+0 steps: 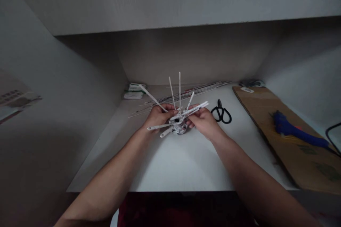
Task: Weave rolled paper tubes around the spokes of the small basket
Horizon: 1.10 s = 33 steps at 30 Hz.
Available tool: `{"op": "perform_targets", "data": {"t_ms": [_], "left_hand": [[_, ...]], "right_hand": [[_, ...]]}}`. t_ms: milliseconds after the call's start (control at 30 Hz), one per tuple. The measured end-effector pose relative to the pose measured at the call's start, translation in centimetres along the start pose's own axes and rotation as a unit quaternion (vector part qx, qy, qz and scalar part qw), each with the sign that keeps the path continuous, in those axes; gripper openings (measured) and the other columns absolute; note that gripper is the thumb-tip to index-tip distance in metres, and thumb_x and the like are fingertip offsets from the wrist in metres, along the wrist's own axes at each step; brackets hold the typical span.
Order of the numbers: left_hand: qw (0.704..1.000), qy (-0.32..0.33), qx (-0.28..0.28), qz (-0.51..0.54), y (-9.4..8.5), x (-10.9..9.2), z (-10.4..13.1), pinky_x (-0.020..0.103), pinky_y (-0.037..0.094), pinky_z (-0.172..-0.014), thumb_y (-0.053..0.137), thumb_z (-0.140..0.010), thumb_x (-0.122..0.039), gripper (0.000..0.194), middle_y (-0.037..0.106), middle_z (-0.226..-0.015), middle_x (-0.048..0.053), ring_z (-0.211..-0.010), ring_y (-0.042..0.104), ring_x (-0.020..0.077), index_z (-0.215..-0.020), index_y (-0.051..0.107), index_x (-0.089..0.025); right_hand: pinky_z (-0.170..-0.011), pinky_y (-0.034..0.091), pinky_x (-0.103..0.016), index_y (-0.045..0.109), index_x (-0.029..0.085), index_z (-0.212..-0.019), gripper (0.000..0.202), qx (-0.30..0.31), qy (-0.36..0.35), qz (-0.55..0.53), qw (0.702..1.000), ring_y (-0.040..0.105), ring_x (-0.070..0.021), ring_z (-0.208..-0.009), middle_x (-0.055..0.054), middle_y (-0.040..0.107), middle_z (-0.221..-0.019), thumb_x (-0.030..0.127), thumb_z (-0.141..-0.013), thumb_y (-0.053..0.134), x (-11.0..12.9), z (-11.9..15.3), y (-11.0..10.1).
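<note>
A small woven paper basket is held between my two hands above the white surface. Several rolled paper tubes, printed like newspaper, stick up and outward from its rim. My left hand grips the basket's left side, thumb by the rim and fingers behind the tubes. On the other side my right hand is closed round the basket's right edge, where a pair of paper tubes points out to the right. Some fingertips of both hands are hidden behind the weave.
Long loose paper tubes lie behind the basket. Black scissors rest right of my right hand. Farther right, a blue glue gun lies on a cardboard sheet. A folded white-and-green cloth sits at the back left. A shelf panel overhangs.
</note>
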<state>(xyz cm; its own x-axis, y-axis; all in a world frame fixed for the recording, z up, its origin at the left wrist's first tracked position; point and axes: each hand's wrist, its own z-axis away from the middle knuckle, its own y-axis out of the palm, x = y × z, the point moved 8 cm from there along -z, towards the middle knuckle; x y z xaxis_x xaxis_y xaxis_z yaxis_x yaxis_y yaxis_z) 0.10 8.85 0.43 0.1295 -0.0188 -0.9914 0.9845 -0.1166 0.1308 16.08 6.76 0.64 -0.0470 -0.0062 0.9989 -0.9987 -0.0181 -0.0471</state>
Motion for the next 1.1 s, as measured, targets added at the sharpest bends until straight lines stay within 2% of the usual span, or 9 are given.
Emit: {"op": "perform_targets", "data": {"t_ms": [100,233,467,533,600,667,733,933,1100], "left_hand": [[1.000,-0.010,0.011,0.016,0.3,0.0,0.2,0.027,0.046,-0.056,0.083,-0.055,-0.026,0.028,0.068,-0.068,0.004,-0.058,0.060,0.0135,-0.075,0.068,-0.013],[1.000,-0.017,0.019,0.011,0.5,-0.3,0.6,0.029,0.047,-0.057,0.083,-0.057,-0.028,0.027,0.068,-0.070,0.005,-0.059,0.061,0.0146,-0.075,0.068,-0.014],[0.999,0.016,0.033,-0.018,0.8,-1.2,0.8,0.023,0.042,-0.053,0.085,-0.053,-0.027,0.029,0.064,-0.062,-0.001,-0.053,0.055,0.0095,-0.069,0.065,-0.013],[0.999,0.029,0.031,-0.018,0.4,-1.7,0.7,0.022,0.041,-0.053,0.085,-0.053,-0.028,0.029,0.063,-0.060,-0.001,-0.052,0.054,0.0092,-0.067,0.064,-0.014],[0.998,0.042,0.029,-0.032,-0.2,-2.3,0.5,0.022,0.041,-0.053,0.085,-0.053,-0.028,0.029,0.063,-0.059,-0.001,-0.053,0.055,0.0093,-0.065,0.063,-0.013],[0.998,0.043,0.035,-0.043,-1.0,-2.7,0.2,0.022,0.042,-0.053,0.086,-0.053,-0.027,0.030,0.064,-0.060,0.000,-0.054,0.056,0.0100,-0.067,0.064,-0.013],[0.997,0.054,0.052,-0.031,-1.5,-3.0,-0.1,0.023,0.043,-0.055,0.086,-0.056,-0.027,0.029,0.067,-0.064,0.001,-0.056,0.058,0.0109,-0.071,0.066,-0.012],[0.995,0.021,0.094,0.009,-2.5,-2.1,-0.7,0.025,0.044,-0.053,0.087,-0.054,-0.028,0.035,0.066,-0.062,0.001,-0.053,0.059,0.0130,-0.074,0.063,-0.012],[0.990,0.034,0.135,0.017,-3.6,-2.2,-1.0,0.023,0.041,-0.049,0.084,-0.059,-0.029,0.031,0.065,-0.063,-0.001,-0.052,0.057,0.0117,-0.076,0.061,-0.016]], "right_hand": [[-0.040,0.042,-0.019,0.056,0.020,-0.080,0.013,-0.001,0.005,0.020,1.000,0.058,-0.0110,-0.049,0.003,0.062,-0.061,0.023,-0.068,0.061,-0.2,0.0,0.0],[-0.040,0.042,-0.018,0.055,0.021,-0.076,0.010,-0.001,0.003,0.036,0.999,0.059,-0.0116,-0.051,0.003,0.062,-0.060,0.022,-0.067,0.061,-0.6,0.0,0.0],[-0.042,0.035,-0.018,0.056,0.019,-0.070,0.007,0.003,-0.011,0.029,1.000,0.051,-0.0086,-0.048,0.005,0.057,-0.056,0.019,-0.065,0.061,-0.2,0.4,0.1],[-0.044,0.036,-0.018,0.058,0.018,-0.073,0.011,0.017,-0.026,0.003,1.000,0.050,-0.0083,-0.051,0.004,0.058,-0.060,0.024,-0.067,0.065,0.4,0.5,0.4],[-0.045,0.037,-0.019,0.058,0.019,-0.078,0.021,0.025,-0.038,-0.037,0.998,0.051,-0.0087,-0.052,0.004,0.059,-0.064,0.037,-0.072,0.067,0.8,0.5,0.4],[-0.044,0.035,-0.019,0.059,0.019,-0.081,0.030,0.017,-0.038,-0.070,0.997,0.052,-0.0090,-0.053,0.003,0.060,-0.067,0.048,-0.075,0.063,1.0,0.4,0.2],[-0.044,0.034,-0.020,0.059,0.019,-0.080,0.033,0.006,-0.040,-0.079,0.996,0.052,-0.0088,-0.053,0.002,0.061,-0.068,0.052,-0.076,0.062,0.8,0.1,0.0],[-0.054,0.039,-0.022,0.059,0.019,-0.074,0.021,0.023,-0.094,0.036,0.995,0.051,-0.0097,-0.057,0.003,0.058,-0.064,0.039,-0.077,0.063,0.0,-0.3,0.7],[-0.056,0.039,-0.022,0.061,0.019,-0.075,0.019,0.024,-0.120,0.150,0.981,0.052,-0.0107,-0.060,0.002,0.061,-0.067,0.036,-0.081,0.057,-0.3,-0.2,1.0]]}}
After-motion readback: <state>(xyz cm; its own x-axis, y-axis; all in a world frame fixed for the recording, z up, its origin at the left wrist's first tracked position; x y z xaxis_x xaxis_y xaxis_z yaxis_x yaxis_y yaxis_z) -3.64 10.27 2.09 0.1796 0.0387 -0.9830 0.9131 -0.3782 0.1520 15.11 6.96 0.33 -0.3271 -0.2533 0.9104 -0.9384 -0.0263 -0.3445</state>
